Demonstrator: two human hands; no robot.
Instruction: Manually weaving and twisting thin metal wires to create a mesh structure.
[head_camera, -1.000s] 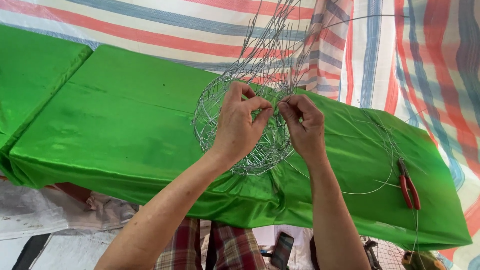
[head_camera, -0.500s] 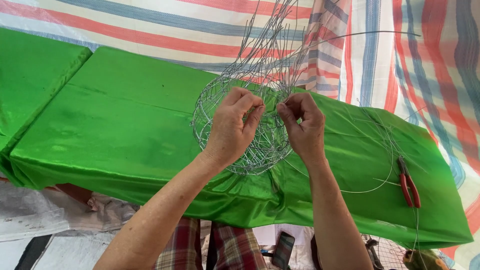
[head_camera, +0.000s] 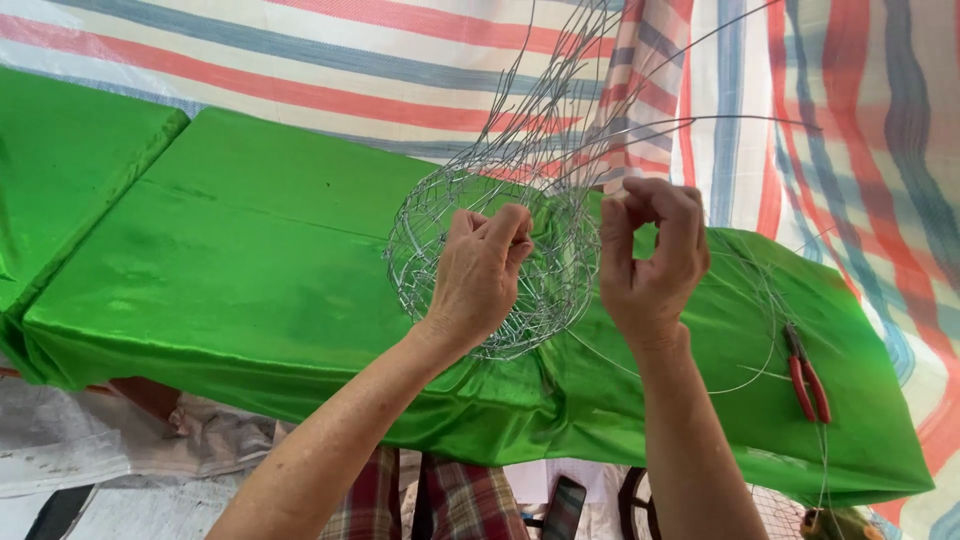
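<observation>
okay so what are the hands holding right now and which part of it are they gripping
The left hand grips the round wire basket at its woven rim. The right hand pinches a thin loose wire strand beside that rim.

You have a long surface (head_camera: 250, 260) in front of you, draped in shiny green cloth (head_camera: 200, 330) that hangs over its near edge. A round wire basket (head_camera: 560, 285) sits on it near the middle. Red-handled pliers (head_camera: 808, 378) lie near its right end, with loose wire (head_camera: 745, 385) looping over the cloth just beside them.
</observation>
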